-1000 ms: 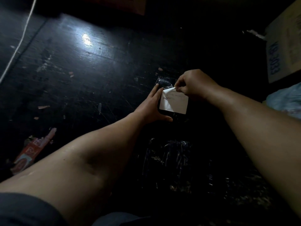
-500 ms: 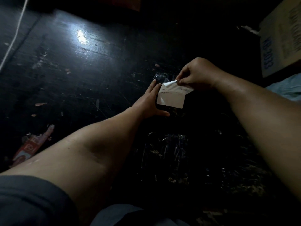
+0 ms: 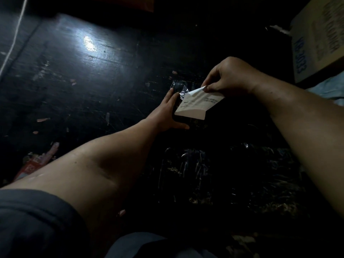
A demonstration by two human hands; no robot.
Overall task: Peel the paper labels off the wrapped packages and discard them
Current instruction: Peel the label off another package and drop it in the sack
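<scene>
The white paper label (image 3: 195,107) curls up off the dark wrapped package (image 3: 179,88), which lies on the scuffed black floor (image 3: 93,71). The right hand (image 3: 229,77) pinches the label's upper corner. The left hand (image 3: 165,114) lies flat with straight fingers, pressing the package down. A cardboard box (image 3: 320,40) stands at the far right, and a red wrapper (image 3: 35,162) lies at the far left.

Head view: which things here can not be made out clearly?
Print on the paper label: too small and dim in the head view.
Wrapped package: mostly hidden by darkness, the paper label and the left hand pressing it.
Cardboard box: cut off by the right edge of the head view.
</scene>
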